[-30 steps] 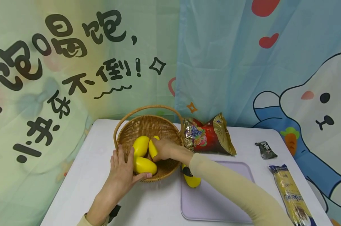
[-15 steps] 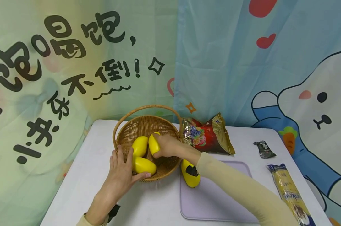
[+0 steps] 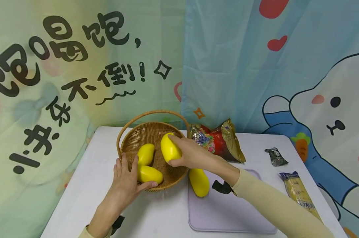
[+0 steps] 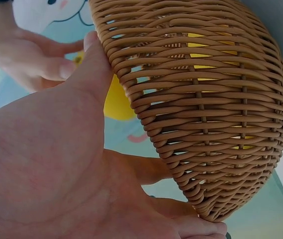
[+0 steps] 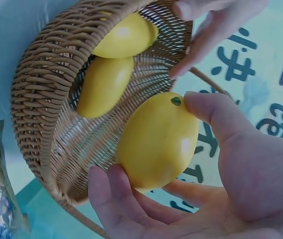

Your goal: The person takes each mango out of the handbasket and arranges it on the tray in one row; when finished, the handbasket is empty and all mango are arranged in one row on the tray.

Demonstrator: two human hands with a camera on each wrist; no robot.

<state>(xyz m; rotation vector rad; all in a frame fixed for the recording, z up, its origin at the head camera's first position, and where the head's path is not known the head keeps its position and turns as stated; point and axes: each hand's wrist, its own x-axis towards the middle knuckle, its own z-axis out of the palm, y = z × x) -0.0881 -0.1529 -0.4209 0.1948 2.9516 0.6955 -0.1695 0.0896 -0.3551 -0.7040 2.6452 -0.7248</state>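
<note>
A wicker basket (image 3: pixel 143 134) with an arched handle stands tilted toward me at the back of the table. Two yellow mangoes (image 3: pixel 146 154) lie inside, toward its left. My right hand (image 3: pixel 194 155) grips another mango (image 3: pixel 169 147) above the basket's right side. In the right wrist view this held mango (image 5: pixel 157 142) shows a green stem spot, with thumb and fingers around it. My left hand (image 3: pixel 124 180) rests on the basket's left and front rim, fingers straight and spread. The left wrist view shows its thumb (image 4: pixel 94 62) along the woven edge.
A lilac tray (image 3: pixel 227 215) lies right of the basket, with a mango (image 3: pixel 199 183) at its upper left. Behind it leans a red and gold snack bag (image 3: pixel 224 142). Farther right are a small dark packet (image 3: pixel 276 157) and a long gold packet (image 3: pixel 301 195).
My right hand has lifted the mango up from inside the basket, slightly right and toward me. My left hand has stayed on the rim.
</note>
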